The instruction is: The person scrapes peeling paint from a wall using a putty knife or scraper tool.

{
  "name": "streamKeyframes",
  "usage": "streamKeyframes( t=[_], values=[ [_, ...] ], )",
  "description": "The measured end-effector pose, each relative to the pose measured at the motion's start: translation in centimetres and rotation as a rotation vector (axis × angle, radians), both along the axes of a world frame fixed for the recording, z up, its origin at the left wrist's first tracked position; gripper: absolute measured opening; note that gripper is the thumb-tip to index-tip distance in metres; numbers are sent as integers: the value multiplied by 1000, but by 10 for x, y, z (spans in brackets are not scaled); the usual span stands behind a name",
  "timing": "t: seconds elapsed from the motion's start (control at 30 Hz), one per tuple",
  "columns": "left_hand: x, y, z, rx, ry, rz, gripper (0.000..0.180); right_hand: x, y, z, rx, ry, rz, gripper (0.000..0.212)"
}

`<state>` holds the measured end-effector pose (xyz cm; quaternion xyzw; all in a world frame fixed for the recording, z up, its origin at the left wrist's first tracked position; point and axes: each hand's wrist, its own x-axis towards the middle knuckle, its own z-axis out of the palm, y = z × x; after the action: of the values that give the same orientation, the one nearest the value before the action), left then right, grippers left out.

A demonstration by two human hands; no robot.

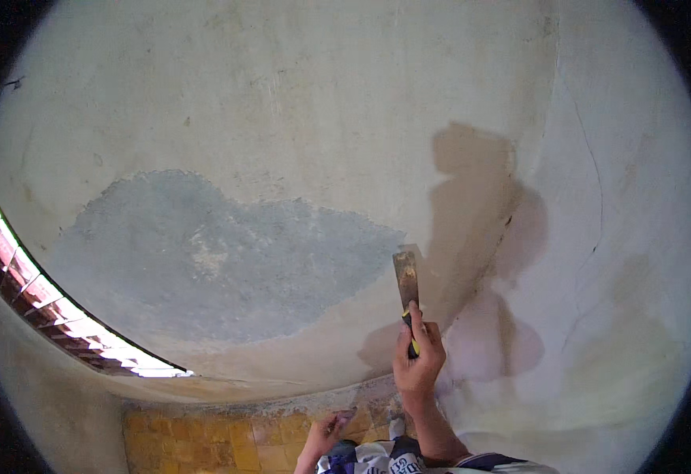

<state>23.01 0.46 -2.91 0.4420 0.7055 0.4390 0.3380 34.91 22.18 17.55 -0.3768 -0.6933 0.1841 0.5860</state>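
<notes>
My right hand grips the yellow-and-black handle of a putty scraper. Its flat metal blade points upward and lies against the plastered wall, at the right edge of a large grey patch of bare render. My left hand hangs low near the bottom edge, fingers loosely apart, holding nothing that I can see. A bit of my patterned shirt shows at the bottom.
A tan and pinkish stained area spreads on the wall right of the scraper, with thin cracks further right. Yellow-orange floor tiles lie below. A bright opening with brick-coloured blocks curves along the left.
</notes>
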Motion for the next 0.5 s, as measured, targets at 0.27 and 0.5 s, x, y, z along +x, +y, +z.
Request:
streamKeyframes(
  t=[0.27,0.5],
  values=[
    [2,-13,-17,-39,30,108,26,-4,10,-4,-13,-18,6,39],
    [-3,-7,24,-118,74,43,25,-20,16,6,-93,-86,39,42]
  ],
)
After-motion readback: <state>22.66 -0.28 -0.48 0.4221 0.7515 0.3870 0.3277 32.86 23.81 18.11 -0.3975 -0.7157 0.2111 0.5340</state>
